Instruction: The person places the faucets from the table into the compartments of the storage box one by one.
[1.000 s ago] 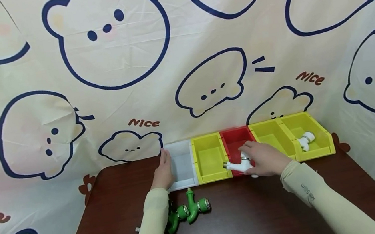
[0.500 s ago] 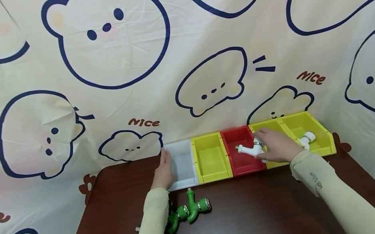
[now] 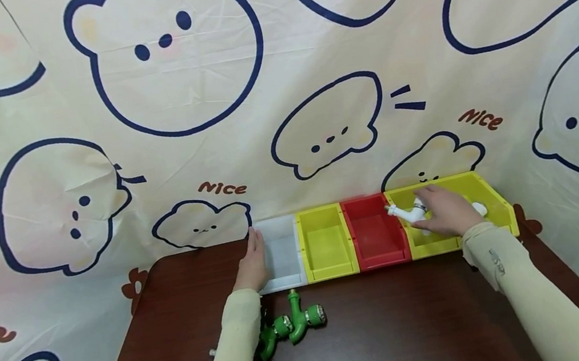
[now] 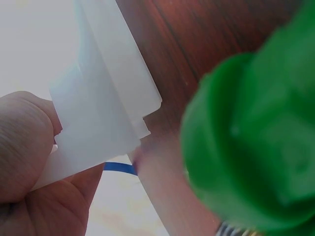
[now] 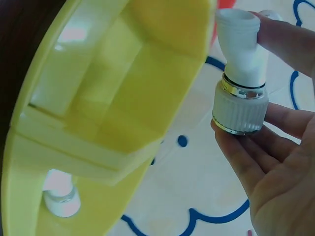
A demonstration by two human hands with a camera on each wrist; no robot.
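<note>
My right hand (image 3: 450, 211) holds a white tap (image 3: 410, 212) over the fourth bin from the left, a yellow one (image 3: 431, 248). In the right wrist view the thumb and fingers pinch the tap's ribbed knob and body (image 5: 241, 73). My left hand (image 3: 251, 266) grips the outer wall of the pale grey bin (image 3: 283, 256) at the row's left end; the left wrist view shows its thumb and fingers (image 4: 29, 157) on either side of that wall (image 4: 93, 113). Another white tap (image 3: 479, 209) lies in the rightmost yellow bin, partly hidden by my right hand.
Green taps (image 3: 299, 317) lie on the dark wooden table (image 3: 379, 329) in front of the bins, partly behind my left sleeve. Between the grey and red bins (image 3: 378, 236) sits a yellow bin (image 3: 326, 247). A printed cloth (image 3: 196, 157) hangs behind the row.
My right hand has carried the white tap rightward, from above the red bin to above the yellow one beside it. The left hand has stayed on the grey bin.
</note>
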